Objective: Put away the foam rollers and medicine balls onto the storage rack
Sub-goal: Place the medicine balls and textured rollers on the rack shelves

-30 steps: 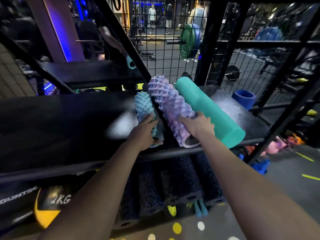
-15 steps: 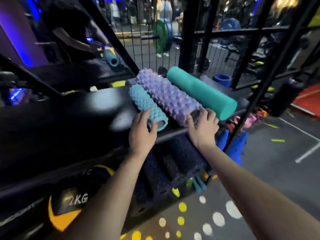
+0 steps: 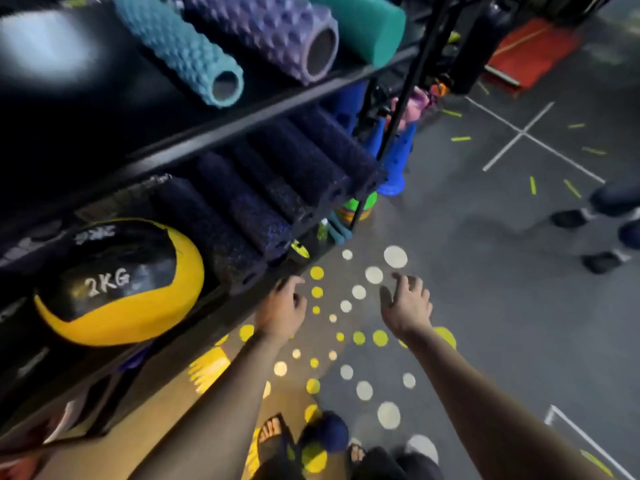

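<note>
A gym: a black metal rack [image 3: 277, 109] holds knobbly foam rollers [image 3: 180, 46] on its upper shelf and a yellow-and-black medicine ball [image 3: 117, 282] marked 2KG below, above a grey floor [image 3: 485, 271] with painted lines [image 3: 523, 133] and coloured dots [image 3: 394, 256].

The grey rubber floor [image 3: 485, 289] below me carries painted yellow and white round dots [image 3: 395, 256]. Stacked blue plastic cones [image 3: 398, 161] stand ahead of me; another person's dark shoes [image 3: 568, 218] are at my right.
</note>
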Available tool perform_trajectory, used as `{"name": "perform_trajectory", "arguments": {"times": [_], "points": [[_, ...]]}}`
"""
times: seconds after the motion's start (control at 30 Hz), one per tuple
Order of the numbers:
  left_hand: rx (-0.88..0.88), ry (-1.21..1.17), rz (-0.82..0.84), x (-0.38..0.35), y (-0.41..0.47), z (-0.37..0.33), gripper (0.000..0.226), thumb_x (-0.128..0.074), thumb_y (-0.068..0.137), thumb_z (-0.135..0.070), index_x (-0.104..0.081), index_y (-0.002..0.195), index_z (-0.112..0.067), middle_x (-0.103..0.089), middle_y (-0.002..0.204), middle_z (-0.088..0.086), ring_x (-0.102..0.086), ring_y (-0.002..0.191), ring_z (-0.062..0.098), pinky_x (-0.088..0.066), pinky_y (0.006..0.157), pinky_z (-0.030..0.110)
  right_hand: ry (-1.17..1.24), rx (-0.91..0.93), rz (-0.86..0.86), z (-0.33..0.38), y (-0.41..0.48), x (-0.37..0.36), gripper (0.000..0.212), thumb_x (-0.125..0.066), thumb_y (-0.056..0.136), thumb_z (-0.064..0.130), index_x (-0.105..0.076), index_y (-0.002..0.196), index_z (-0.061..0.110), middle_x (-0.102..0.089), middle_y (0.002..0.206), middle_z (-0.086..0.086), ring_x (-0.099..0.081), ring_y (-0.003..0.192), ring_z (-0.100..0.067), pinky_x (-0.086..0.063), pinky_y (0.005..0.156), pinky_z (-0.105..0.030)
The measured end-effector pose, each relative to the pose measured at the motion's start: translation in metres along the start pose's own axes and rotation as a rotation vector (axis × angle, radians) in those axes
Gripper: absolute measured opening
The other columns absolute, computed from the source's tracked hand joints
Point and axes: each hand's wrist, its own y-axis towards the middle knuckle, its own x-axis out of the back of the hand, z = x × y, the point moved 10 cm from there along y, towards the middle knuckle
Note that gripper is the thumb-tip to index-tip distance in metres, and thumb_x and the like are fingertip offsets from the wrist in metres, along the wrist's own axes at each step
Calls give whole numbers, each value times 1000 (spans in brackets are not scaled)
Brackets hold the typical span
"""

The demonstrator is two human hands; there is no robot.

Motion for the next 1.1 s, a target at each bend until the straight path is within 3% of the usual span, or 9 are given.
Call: {"name": "perform_trajectory", "arguments": {"times": [0.1, 0.27, 0.4, 0.57, 0.73, 0.9, 1.0, 1.1], "points": [[59, 66, 216, -59, -51, 31, 36, -56, 94, -22, -61, 129, -28, -68, 123, 2, -64, 113, 29, -49, 85, 37, -56, -138, 156, -87, -25, -32, 45, -44, 104, 39, -47, 144, 19, -43, 146, -17, -37, 135, -41, -32, 110, -47], [147, 72, 319, -133, -133, 71, 37, -54, 92, -24, -60, 129, -27, -67, 124, 4, -64, 113, 30, -53, 89, 39, -145, -270, 380, -208, -72, -100, 47, -44, 103, 34, -43, 148, 19, -42, 149, -17, -37, 139, -38, -33, 110, -42], [234, 121, 389, -214, -194, 86, 41, -54, 94, -27, -57, 135, -29, -66, 124, 1, -62, 116, 31, -51, 92, 38, -82, -236, 474, -280, -111, -169, 48, -46, 101, 32, -42, 147, 18, -43, 149, -15, -37, 139, -37, -34, 110, -43], [360, 37, 463, -361, -273, 99, 44, -55, 88, -35, -55, 132, -36, -69, 105, -5, -65, 108, 28, -51, 94, 43, -60, -226, 533, -405, -168, -250, 61, -50, 100, 37, -31, 153, 16, -39, 151, -15, -34, 141, -38, -32, 113, -46], [364, 103, 599, -511, -332, 138, 61, -60, 96, -25, -38, 153, -27, -51, 137, 8, -53, 127, 30, -45, 100, 42, -124, -398, 561, -560, -199, -343, 89, -61, 93, 51, -9, 159, 21, -20, 159, -17, -28, 142, -43, -36, 112, -56], [392, 253, 598, -620, -344, 230, 94, -70, 91, -46, -11, 161, -24, -28, 157, 12, -38, 140, 39, -40, 105, 49, -239, -494, 536, -672, -172, -449, 142, -77, 66, 74, 21, 157, 28, 23, 165, -14, -1, 152, -48, -21, 114, -72], [357, 338, 586, -678, -329, 284, 119, -75, 78, -64, 6, 160, -34, -11, 165, 10, -23, 147, 47, -36, 112, 59, -212, -490, 511, -711, -138, -515, 164, -83, 45, 81, 28, 154, 29, 30, 162, -18, 6, 151, -51, -18, 108, -78], [323, 480, 593, -729, -298, 334, 136, -78, 67, -73, 17, 158, -39, 13, 169, 9, 1, 151, 52, -19, 119, 67, -249, -456, 516, -734, -116, -573, 166, -87, 38, 76, 21, 155, 32, 24, 163, -21, 6, 149, -55, -23, 104, -81]]}}
